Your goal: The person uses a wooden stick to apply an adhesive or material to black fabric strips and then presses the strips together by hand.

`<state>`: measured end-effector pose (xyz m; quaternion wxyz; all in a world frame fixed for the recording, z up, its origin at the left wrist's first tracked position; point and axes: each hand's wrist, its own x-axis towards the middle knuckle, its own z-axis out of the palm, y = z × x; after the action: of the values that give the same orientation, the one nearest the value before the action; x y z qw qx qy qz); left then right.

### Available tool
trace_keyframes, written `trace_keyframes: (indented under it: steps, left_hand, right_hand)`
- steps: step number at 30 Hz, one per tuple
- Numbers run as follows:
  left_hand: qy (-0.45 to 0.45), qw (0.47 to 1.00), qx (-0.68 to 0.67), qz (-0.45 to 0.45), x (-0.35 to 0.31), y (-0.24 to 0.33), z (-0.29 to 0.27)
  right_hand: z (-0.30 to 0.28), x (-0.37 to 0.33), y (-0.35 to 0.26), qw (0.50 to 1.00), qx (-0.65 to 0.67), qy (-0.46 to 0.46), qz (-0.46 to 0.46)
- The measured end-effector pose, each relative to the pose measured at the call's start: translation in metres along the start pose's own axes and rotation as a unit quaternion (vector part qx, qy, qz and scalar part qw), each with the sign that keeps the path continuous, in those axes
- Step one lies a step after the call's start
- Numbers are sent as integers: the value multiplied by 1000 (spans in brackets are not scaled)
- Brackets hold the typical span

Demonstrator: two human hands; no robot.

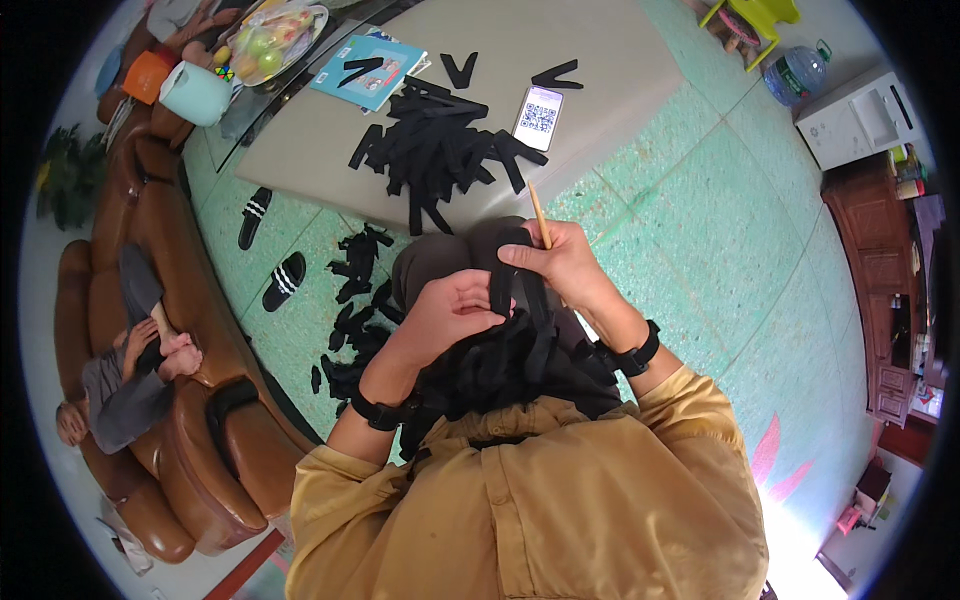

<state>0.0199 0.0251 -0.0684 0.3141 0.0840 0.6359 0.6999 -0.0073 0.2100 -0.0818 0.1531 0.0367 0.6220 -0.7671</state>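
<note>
Right fingers (526, 258) pinch the black strip (502, 284) at one end, left fingers (474, 301) the other.

What looks like daylight glare whitens the terrazzo floor (700, 250) behind the right hand (565, 262); fisheye distortion bows the wooden cabinet (872, 255) rightward of it.

Not much is coming through readable here, honestly. Near the top, just right of centre, a phone (529, 140) is lying screen-up and displaying a big square QR code (538, 117) — dark on white, with pale purple showing around it. Left of top centre, a blue booklet (378, 94) is carrying some cover print, but it's coming out too small to make out. In the upper right, a water jug (797, 72) is wearing a label (785, 82) — looking just as illegible.
</note>
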Motion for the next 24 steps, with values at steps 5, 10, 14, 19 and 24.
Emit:
trace_keyframes:
  steps: [5,10,14,19,24]
  left_hand:
    - [0,990,-122,-75,-1,6,-3]
    - [28,991,-70,-109,6,8,1]
    - [22,992,27,-122,9,8,1]
    - [21,990,-13,-136,8,10,4]
    - [34,995,-68,-68,7,-4,4]
  right_hand:
    - [-4,2,-5,999,-24,4,41]
    - [-1,3,-4,997,-72,-7,-11]
    - [-6,5,-3,997,-67,-41,27]
    - [-6,6,-2,994,-100,-32,-9]
    - [-2,6,-3,995,-98,-18,-8]
